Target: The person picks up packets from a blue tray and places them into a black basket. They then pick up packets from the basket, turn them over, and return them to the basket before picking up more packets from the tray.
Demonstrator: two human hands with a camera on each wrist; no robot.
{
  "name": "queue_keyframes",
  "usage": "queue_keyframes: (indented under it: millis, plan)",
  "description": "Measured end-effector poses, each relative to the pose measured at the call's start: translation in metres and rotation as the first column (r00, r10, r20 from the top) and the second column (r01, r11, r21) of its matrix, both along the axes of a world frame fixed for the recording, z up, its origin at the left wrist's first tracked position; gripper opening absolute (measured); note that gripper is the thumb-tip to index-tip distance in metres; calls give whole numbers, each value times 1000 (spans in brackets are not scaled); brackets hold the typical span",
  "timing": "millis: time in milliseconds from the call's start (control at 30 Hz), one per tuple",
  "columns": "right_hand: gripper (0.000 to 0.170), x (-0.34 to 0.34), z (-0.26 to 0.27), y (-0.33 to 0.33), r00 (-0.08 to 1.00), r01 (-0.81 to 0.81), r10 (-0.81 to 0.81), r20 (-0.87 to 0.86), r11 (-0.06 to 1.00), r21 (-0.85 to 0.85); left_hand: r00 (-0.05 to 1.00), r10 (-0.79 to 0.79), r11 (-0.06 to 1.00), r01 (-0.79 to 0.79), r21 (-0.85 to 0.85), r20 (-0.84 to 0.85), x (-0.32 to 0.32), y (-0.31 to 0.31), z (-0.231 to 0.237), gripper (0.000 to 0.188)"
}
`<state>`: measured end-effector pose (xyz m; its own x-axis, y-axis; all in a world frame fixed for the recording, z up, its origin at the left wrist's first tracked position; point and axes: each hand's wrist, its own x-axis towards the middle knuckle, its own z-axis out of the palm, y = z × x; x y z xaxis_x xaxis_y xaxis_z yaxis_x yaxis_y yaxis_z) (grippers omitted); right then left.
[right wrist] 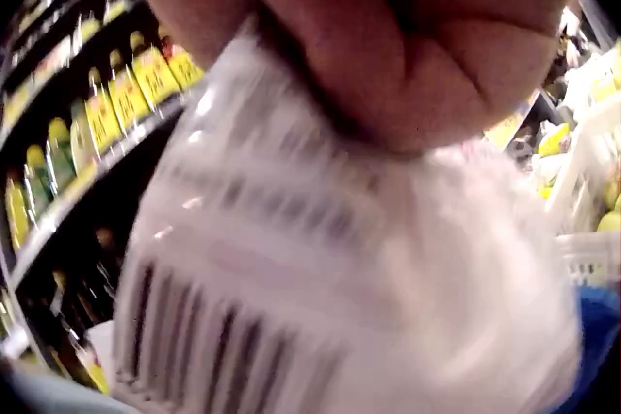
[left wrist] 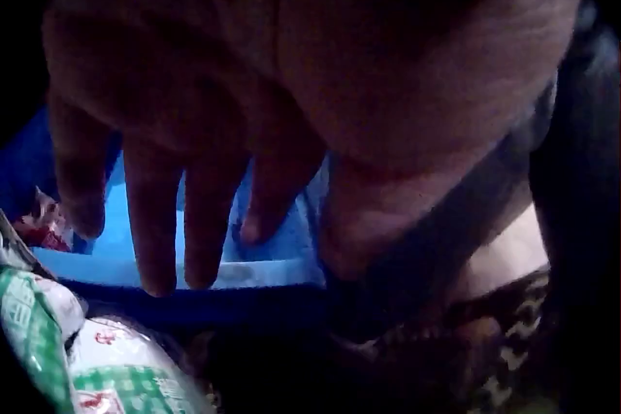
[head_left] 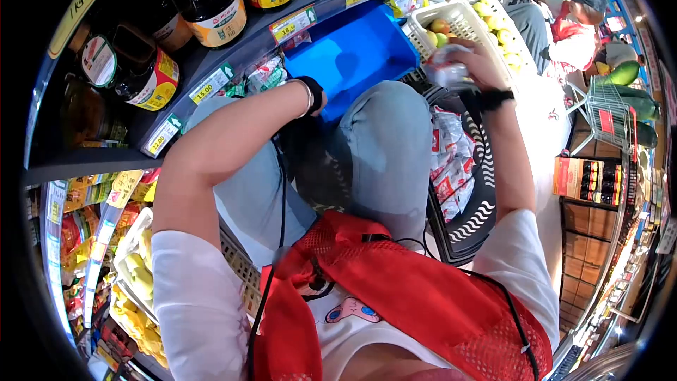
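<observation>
My right hand (head_left: 480, 63) pinches a white plastic packet (head_left: 447, 70), held up over the black basket (head_left: 479, 229) at my right knee. In the right wrist view, a barcode and blurred print show on the packet (right wrist: 291, 268), which hangs below the curled fingers (right wrist: 340, 55). Several similar white and red packets (head_left: 451, 162) lie in the basket. At the near edge of a blue plastic bin (head_left: 381, 35), my left hand (left wrist: 213, 74) reaches down with fairly straight fingers, overlapping the rim; nothing shows in its grasp. Green and white packets (left wrist: 126, 361) lie beside the bin.
Shelves with dark sauce bottles (head_left: 211, 10) and price tags stand close in front. Cream crates (head_left: 451, 17) of fruit are beyond the bin. Another person (head_left: 575, 35) crouches in the aisle at the right, near a shopping cart (head_left: 606, 116).
</observation>
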<state>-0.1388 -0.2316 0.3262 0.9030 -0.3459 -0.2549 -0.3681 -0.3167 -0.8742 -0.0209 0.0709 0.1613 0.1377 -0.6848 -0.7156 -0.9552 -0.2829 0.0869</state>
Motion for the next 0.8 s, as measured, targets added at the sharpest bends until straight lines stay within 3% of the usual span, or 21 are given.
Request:
queue_keyframes:
  millis: [33,67,100,133,167,200,267,333,367,400,433,467,533,600,633,667,700,733,800]
  plan:
    - [26,18,-6,3,972,-185,148,-181,960,-208,1000,6,997,-7,75,1,1,-11,-24,30]
    - [25,37,-13,9,891,-389,245,-381,846,-365,1000,13,989,-13,149,3,2,-20,-38,30]
    - [23,56,-32,12,833,-451,259,-489,830,-329,1000,18,988,-18,150,5,-2,-22,-31,30]
    - [22,73,-63,13,762,-507,271,-588,814,-284,1000,-13,1000,13,13,-7,-12,-21,-19,29]
    - [21,90,-93,12,731,-552,296,-615,786,-279,999,-42,991,40,-124,-11,-18,-18,-11,29]
    - [21,107,-119,15,700,-596,319,-639,754,-276,997,44,963,-58,-262,-60,-21,-14,-12,28]
    - [19,132,-144,28,629,-665,422,-653,728,-169,996,82,938,-71,-340,18,-31,-12,20,26]
    - [19,183,-236,-2,699,-682,519,-492,690,-242,991,101,942,-68,-329,84,-37,-1,34,24]
    - [25,196,-230,1,378,-743,693,-614,-169,-647,989,79,966,-45,-256,127,-40,2,32,23]
    - [29,215,-233,7,297,-596,676,-675,-420,-684,988,100,983,-80,-165,117,-43,3,30,22]
    - [34,226,-247,16,682,-663,661,-311,380,-645,993,100,988,-92,-120,62,-43,5,37,22]
    - [40,233,-262,24,959,-278,259,-116,938,-209,995,98,992,-97,-79,2,-44,6,43,22]
    - [48,244,-288,44,961,-276,271,-57,923,-270,997,29,994,-21,-110,76,-49,7,51,19]
    - [52,236,-296,75,895,-378,353,-271,925,-46,990,103,960,-73,-272,98,-54,8,55,17]
    - [53,240,-309,79,873,-444,385,-299,882,-160,992,83,964,-57,-259,91,-52,9,64,17]
    - [55,242,-320,79,849,-501,409,-334,823,-267,987,67,937,-12,-350,145,-53,8,74,16]
    - [56,248,-328,76,885,-388,301,-356,899,-204,980,59,898,32,-439,190,-58,9,82,15]
    - [52,255,-332,73,908,-197,175,-380,980,-18,981,46,899,41,-435,186,-61,9,89,15]
    - [43,264,-336,66,926,12,62,-373,981,192,980,90,859,12,-512,175,-60,8,101,14]
